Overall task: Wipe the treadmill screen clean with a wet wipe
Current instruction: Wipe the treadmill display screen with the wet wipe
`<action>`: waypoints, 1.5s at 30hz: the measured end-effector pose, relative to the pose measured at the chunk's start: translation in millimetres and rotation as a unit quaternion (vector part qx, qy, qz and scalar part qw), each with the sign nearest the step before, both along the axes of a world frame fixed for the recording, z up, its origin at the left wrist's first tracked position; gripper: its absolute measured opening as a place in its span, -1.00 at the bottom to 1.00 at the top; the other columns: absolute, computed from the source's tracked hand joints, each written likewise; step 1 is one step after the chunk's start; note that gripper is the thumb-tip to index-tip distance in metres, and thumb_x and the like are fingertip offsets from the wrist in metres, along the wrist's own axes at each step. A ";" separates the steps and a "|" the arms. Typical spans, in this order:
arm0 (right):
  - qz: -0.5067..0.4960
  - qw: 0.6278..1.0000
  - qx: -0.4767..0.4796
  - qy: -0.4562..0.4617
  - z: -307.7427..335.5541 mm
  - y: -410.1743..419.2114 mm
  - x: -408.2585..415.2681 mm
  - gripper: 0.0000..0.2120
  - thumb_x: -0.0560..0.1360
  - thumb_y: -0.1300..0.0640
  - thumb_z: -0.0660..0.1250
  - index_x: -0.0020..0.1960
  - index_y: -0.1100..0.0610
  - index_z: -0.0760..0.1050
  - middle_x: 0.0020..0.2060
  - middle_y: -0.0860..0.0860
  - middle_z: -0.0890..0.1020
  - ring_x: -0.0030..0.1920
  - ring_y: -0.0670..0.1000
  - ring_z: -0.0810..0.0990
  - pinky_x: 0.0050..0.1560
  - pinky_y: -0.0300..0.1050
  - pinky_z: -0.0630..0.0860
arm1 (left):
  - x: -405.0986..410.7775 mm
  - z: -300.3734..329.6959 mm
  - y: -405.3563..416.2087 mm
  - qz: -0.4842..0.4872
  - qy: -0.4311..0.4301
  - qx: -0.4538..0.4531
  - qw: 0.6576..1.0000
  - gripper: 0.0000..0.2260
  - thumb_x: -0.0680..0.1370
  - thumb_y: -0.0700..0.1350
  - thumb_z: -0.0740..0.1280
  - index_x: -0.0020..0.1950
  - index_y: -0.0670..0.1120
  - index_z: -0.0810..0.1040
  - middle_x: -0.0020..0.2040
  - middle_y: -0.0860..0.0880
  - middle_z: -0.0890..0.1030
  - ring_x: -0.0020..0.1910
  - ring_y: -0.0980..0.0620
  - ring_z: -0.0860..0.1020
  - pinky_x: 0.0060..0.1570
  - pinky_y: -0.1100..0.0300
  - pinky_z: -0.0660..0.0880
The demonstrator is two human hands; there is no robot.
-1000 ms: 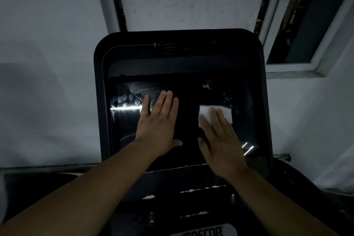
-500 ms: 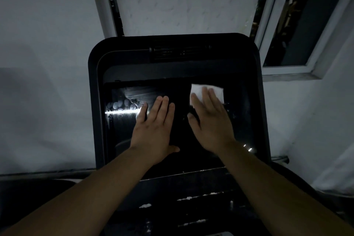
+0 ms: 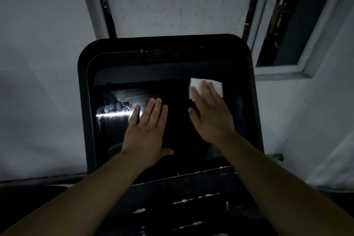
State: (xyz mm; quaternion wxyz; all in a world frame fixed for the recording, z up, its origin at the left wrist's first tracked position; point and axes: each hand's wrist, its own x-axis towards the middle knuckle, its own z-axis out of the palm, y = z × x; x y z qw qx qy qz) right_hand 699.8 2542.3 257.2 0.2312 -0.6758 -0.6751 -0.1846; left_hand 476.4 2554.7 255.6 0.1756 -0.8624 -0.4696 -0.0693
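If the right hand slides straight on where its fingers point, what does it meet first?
The right hand, flat on the wet wipe, points up the screen. It would probably first meet the dark bezel just above; depth is unclear.

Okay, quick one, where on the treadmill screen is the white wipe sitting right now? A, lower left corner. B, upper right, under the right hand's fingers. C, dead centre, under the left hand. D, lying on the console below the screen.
B: the white wipe lies at the upper right of the screen, pressed under the right hand; the left hand rests bare near the middle.
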 end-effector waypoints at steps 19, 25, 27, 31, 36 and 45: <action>-0.040 0.998 -0.033 0.041 9.9 0.7 15.6 -0.29 0.67 -0.27 -0.27 0.61 0.11 0.23 0.61 0.25 0.19 0.64 0.26 0.00 0.63 0.14 -0.01 | 1.0 1.0 0.1 -0.006 -0.003 0.002 1.000 0.15 0.44 0.50 0.24 0.61 -0.14 -0.38 0.61 -0.18 -0.40 0.57 -0.12 -0.44 0.55 -0.23 -0.26; 0.068 0.994 -0.014 0.083 35.1 11.7 -86.1 -0.29 0.61 -0.32 -0.17 0.61 0.03 0.24 0.65 0.11 0.11 0.66 0.08 -0.06 0.62 0.05 -0.01 | -0.7 1.0 1.4 -0.034 -0.034 -0.023 0.999 0.12 0.43 0.45 0.31 0.64 -0.05 -0.33 0.64 -0.10 -0.37 0.56 -0.07 -0.47 0.55 -0.20 -0.32; 0.081 0.995 0.000 0.058 32.1 14.8 -75.4 -0.33 0.63 -0.31 -0.12 0.59 0.02 0.30 0.64 0.11 0.17 0.65 0.07 0.01 0.60 0.02 0.06 | -1.7 0.5 1.9 -0.032 -0.036 -0.015 0.999 0.13 0.43 0.45 0.32 0.65 -0.06 -0.30 0.64 -0.11 -0.35 0.57 -0.07 -0.46 0.55 -0.20 -0.32; 0.019 0.998 0.046 0.046 19.1 10.4 -3.9 -0.42 0.72 -0.17 -0.07 0.50 0.17 0.41 0.50 0.27 0.40 0.56 0.30 0.28 0.53 0.21 0.28 | 0.0 -0.4 2.4 -0.007 -0.013 -0.003 1.000 0.15 0.44 0.48 0.27 0.61 -0.12 -0.39 0.60 -0.16 -0.43 0.56 -0.10 -0.48 0.55 -0.22 -0.29; -0.020 0.997 -0.016 0.079 33.0 6.7 -2.9 -0.32 0.60 -0.23 -0.19 0.58 0.12 0.17 0.59 0.28 0.21 0.62 0.32 0.06 0.61 0.22 0.03 | 0.6 -1.9 2.0 -0.004 -0.014 -0.002 1.000 0.16 0.44 0.48 0.27 0.61 -0.13 -0.40 0.60 -0.17 -0.43 0.56 -0.11 -0.48 0.54 -0.23 -0.30; 0.066 0.994 0.089 0.010 11.4 15.0 -24.5 -0.45 0.71 -0.16 0.01 0.52 0.16 0.39 0.52 0.22 0.39 0.58 0.23 0.26 0.55 0.09 0.19 | -0.5 0.6 1.2 -0.007 -0.011 -0.001 1.000 0.15 0.44 0.49 0.26 0.62 -0.11 -0.38 0.61 -0.15 -0.42 0.56 -0.10 -0.46 0.55 -0.21 -0.30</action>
